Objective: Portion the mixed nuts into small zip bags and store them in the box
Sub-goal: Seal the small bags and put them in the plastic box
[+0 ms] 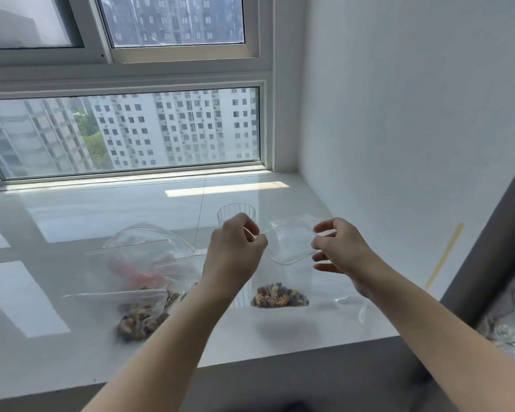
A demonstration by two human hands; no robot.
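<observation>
The bag point(289, 248) hangs above the worktop's point(309, 331) front edge, nuts point(279, 296) at its bottom; the left hand point(235, 248) and right hand point(336, 248) pinch its mouth; they should press the zip evenly from one corner across.

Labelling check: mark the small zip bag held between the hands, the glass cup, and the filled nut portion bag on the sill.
small zip bag point(289, 245), head view, clear middle panel between the hands.
glass cup point(235, 212), head view, ribbed wall near the rim.
nut portion bag point(279, 296), head view, the heap of nuts inside.
</observation>
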